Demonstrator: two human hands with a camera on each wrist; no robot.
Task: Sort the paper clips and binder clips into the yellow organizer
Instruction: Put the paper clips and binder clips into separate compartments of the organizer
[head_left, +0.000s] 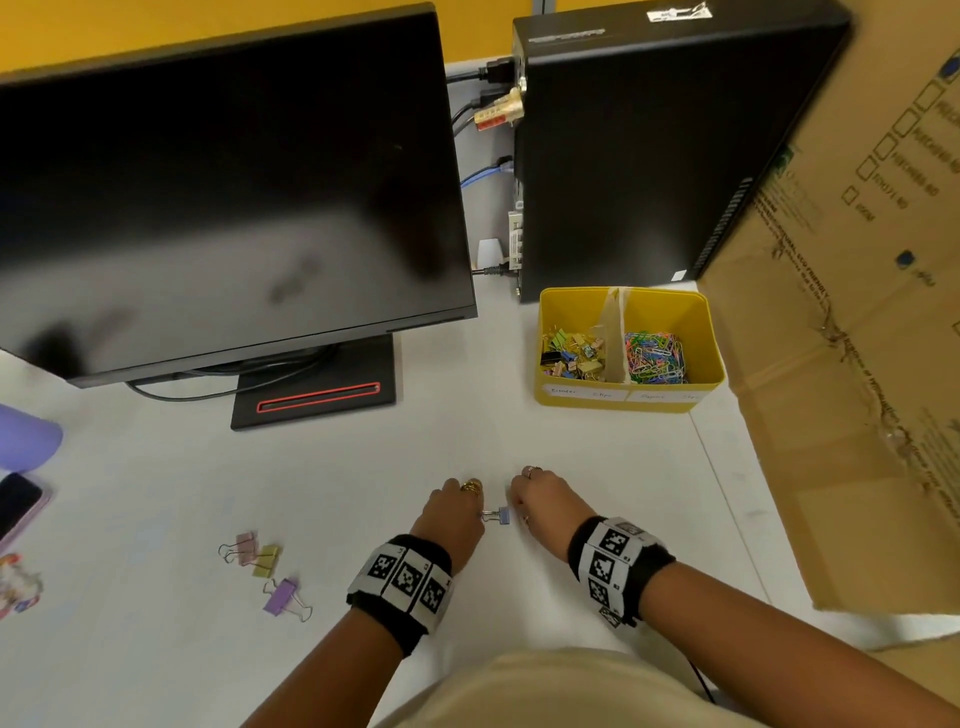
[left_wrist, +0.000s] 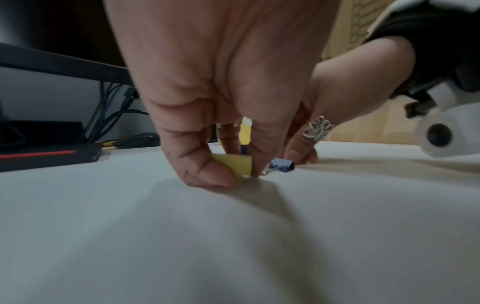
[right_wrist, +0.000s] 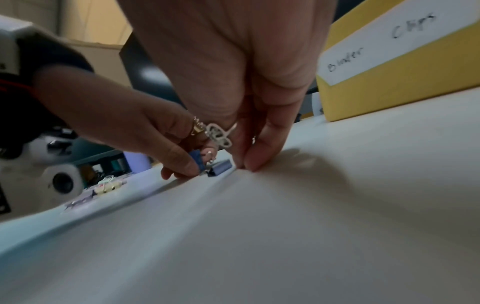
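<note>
My left hand (head_left: 460, 512) pinches a yellow binder clip (left_wrist: 237, 165) between thumb and fingers just above the white table; a small blue piece shows behind it in the same grip. A blue binder clip (head_left: 502, 515) lies on the table between both hands, its wire handle by my left fingers. My right hand (head_left: 540, 500) points its straight fingers (right_wrist: 259, 158) down, tips on the table against that clip (right_wrist: 221, 167). The yellow organizer (head_left: 696, 322) stands at the back right, binder clips in its left half, paper clips in its right.
Pink (head_left: 244, 546), yellow (head_left: 267, 561) and purple (head_left: 282, 597) binder clips lie on the table to the left. A monitor (head_left: 223, 197) and its stand are behind, a black computer case (head_left: 649, 145) beside the organizer, a cardboard box (head_left: 857, 364) at the right, a phone (head_left: 18, 506) at the far left.
</note>
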